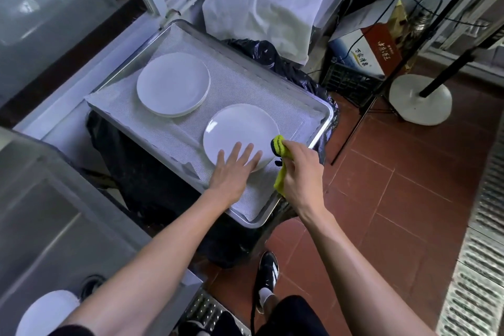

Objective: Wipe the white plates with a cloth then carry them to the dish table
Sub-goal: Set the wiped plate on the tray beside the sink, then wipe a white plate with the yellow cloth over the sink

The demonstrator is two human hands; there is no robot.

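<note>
A single white plate lies on the near right of a metal tray lined with a grey mat. My left hand rests flat on the plate's near edge, fingers straight and spread. My right hand grips a yellow-green cloth bunched at the plate's right rim, with a tail of cloth hanging below the fist. A stack of white plates stands on the far left of the tray.
The tray sits over a bin lined with a black bag. A steel sink at the left holds another white plate. On the red tile floor to the right are a fan base, cartons and a floor drain grate.
</note>
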